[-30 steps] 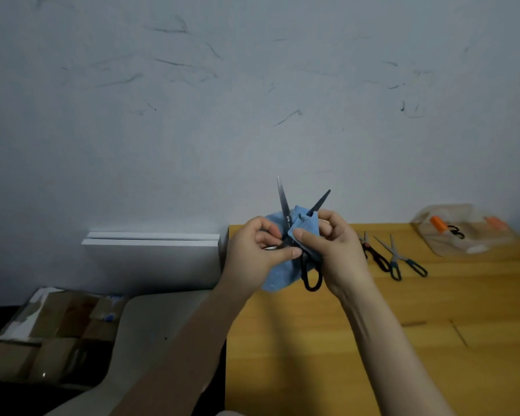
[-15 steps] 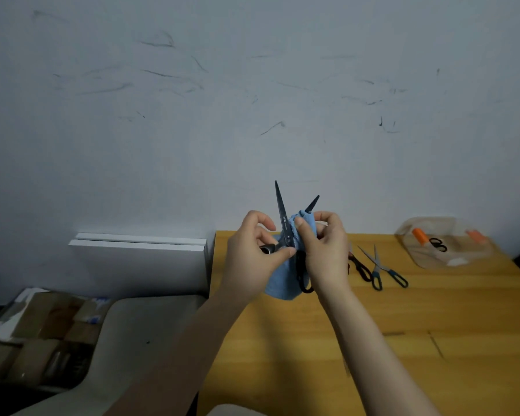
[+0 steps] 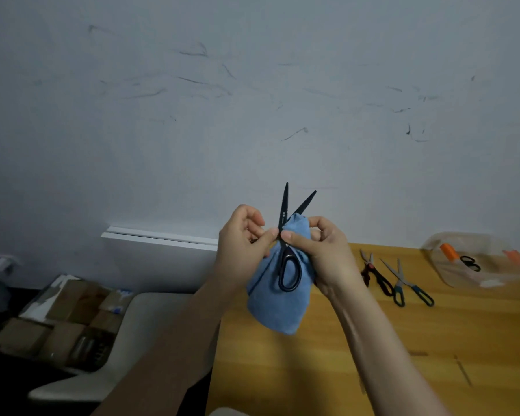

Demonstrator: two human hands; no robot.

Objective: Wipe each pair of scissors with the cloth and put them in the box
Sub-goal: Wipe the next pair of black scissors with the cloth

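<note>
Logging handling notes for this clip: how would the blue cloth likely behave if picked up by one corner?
The blue cloth is probably floppy: it hangs limp below the right hand. Likely light too, since pinched fingers alone hold it.

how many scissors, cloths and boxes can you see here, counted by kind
scissors: 4 (black pair held up, red-handled pair and blue-handled pair on the table, black-handled pair in the box)
cloth: 1 (blue cloth)
box: 1 (clear box)
total: 6
</note>
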